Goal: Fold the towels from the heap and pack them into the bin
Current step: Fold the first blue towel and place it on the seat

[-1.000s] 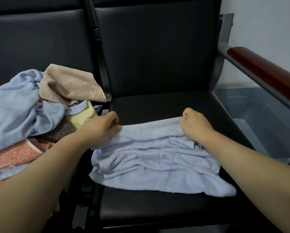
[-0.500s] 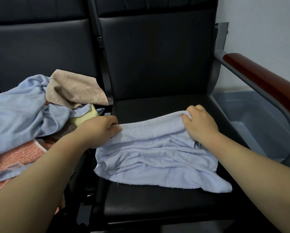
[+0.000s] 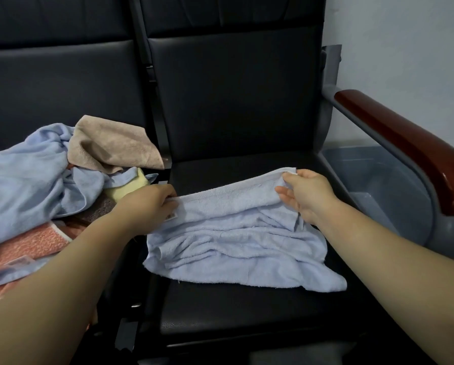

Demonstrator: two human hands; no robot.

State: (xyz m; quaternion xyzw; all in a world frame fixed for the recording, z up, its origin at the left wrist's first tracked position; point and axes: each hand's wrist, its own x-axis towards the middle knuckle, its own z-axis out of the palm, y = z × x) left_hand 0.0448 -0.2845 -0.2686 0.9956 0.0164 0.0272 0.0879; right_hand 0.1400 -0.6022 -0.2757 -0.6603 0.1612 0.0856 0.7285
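A light blue towel (image 3: 236, 241) lies rumpled on the black chair seat (image 3: 246, 312). My left hand (image 3: 152, 204) grips its far left corner, beside a small label. My right hand (image 3: 307, 196) pinches the far right corner and holds that edge raised off the seat. The heap of towels (image 3: 36, 185) sits on the seat to the left, with blue, beige, yellow and orange pieces. The grey bin (image 3: 383, 191) stands on the floor at the right, beyond the armrest, and the part that shows holds nothing.
A grey metal armrest with a red-brown wooden top (image 3: 404, 146) runs between the seat and the bin. Black backrests (image 3: 233, 96) rise behind both seats. A pale wall (image 3: 404, 48) is at the right.
Both hands have lifted the towel's far edge up and away from me. My right hand has moved right and higher, and the far edge is stretched out wider between the hands.
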